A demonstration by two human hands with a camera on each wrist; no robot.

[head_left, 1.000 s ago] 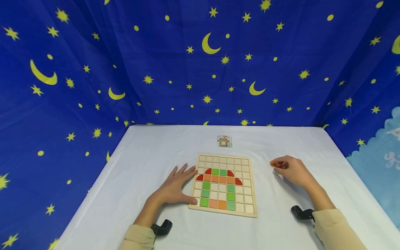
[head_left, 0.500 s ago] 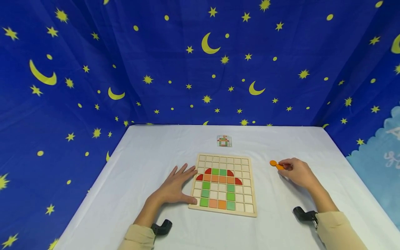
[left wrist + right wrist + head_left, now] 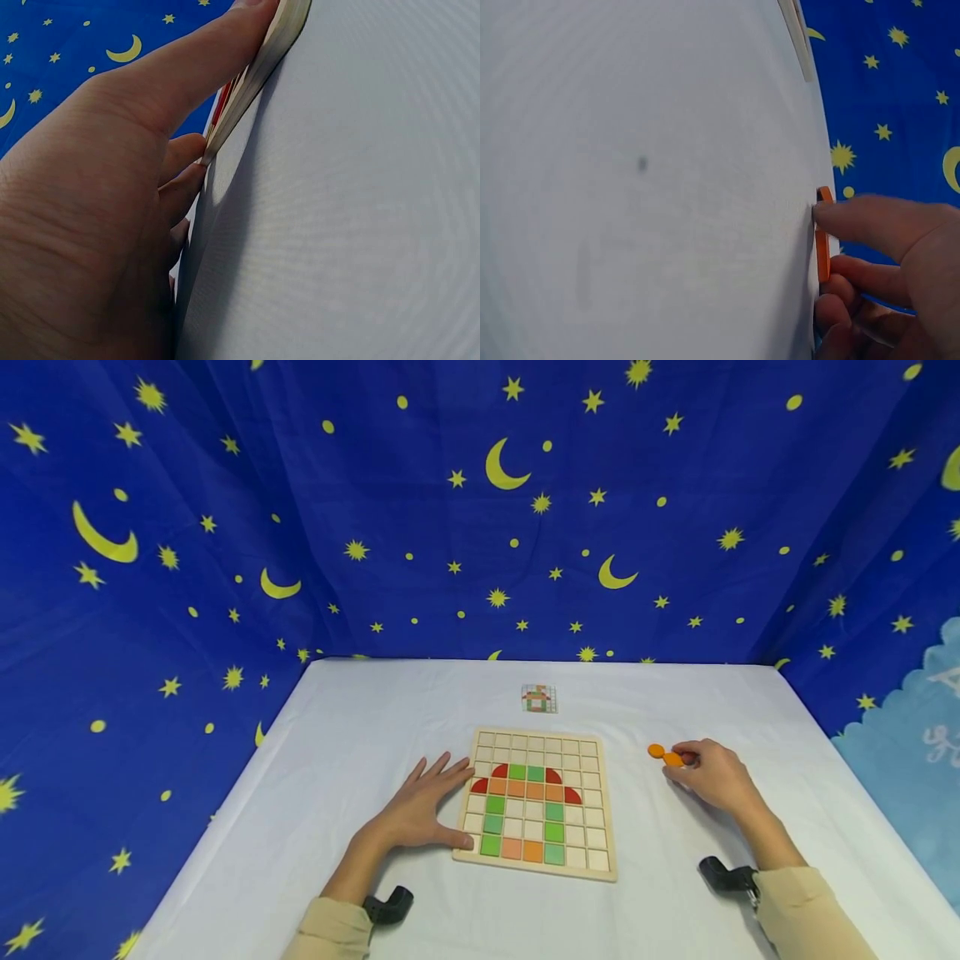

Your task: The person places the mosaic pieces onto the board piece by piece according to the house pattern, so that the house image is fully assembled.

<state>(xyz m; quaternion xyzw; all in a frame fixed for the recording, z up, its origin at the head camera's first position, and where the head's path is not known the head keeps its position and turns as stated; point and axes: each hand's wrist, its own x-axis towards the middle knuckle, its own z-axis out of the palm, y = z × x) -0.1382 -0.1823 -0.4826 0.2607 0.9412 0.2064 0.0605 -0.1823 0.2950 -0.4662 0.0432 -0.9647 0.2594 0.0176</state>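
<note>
In the head view, a square wooden grid board (image 3: 594, 860) holds green, orange and red tiles in an arch-like pattern. My left hand (image 3: 412, 810) lies at its left side with fingers spread and straight. The left thumb rests on the lower left corner, and in the left wrist view the hand (image 3: 97, 165) borders the board's side (image 3: 259, 79). To the right of the board, my right hand (image 3: 716, 772) pinches an orange tile (image 3: 672, 760) low over the table. A rounded orange tile (image 3: 656, 751) sits just left of it. The right wrist view shows the pinched tile (image 3: 823, 259) edge-on, between thumb and fingers.
A small pattern card (image 3: 539, 699) lies behind the board on the white tablecloth (image 3: 390, 710). Blue star-printed curtains (image 3: 420, 527) stand around the back and sides. Each wrist wears a black camera mount (image 3: 390, 906).
The right hand has shifted slightly right. Two orange pieces now show at its fingertips, where a second ago one orange end and a dark reddish part showed. The left hand stays put.
</note>
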